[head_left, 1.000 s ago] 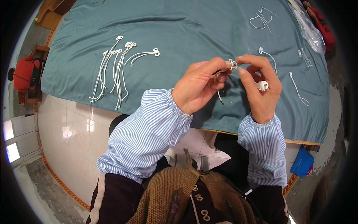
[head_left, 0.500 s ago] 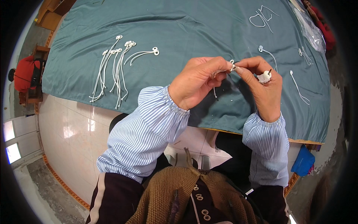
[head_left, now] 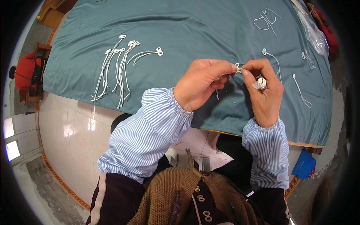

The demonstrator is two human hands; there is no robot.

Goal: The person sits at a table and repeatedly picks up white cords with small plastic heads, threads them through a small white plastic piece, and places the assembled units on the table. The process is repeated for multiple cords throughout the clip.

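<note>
Between my hands is a small white looped cord knot (head_left: 237,69), its loops standing up at the fingertips. My left hand (head_left: 202,80) is closed, pinching the knot between thumb and forefinger. A loose cord end hangs below its curled fingers. My right hand (head_left: 265,90) pinches the knot's other side with thumb and forefinger. A small white-wrapped tool (head_left: 261,83) also sits in that hand, pointing nearly at the view; its tip is hard to make out. On the left of the cloth lie several finished-looking white cord knots (head_left: 132,44) with long tails.
A teal cloth (head_left: 180,33) covers the table. Right of my hands lie single knotted cords (head_left: 299,88), with a loose white cord (head_left: 267,22) farther back. Clear plastic (head_left: 313,33) lies along the right edge. A blue bag (head_left: 304,164) is below the table at right.
The wrapped tool in my right hand has turned, so its dark tip no longer sticks out sideways. Both hands stay on the knot, with the fingertips slightly shifted.
</note>
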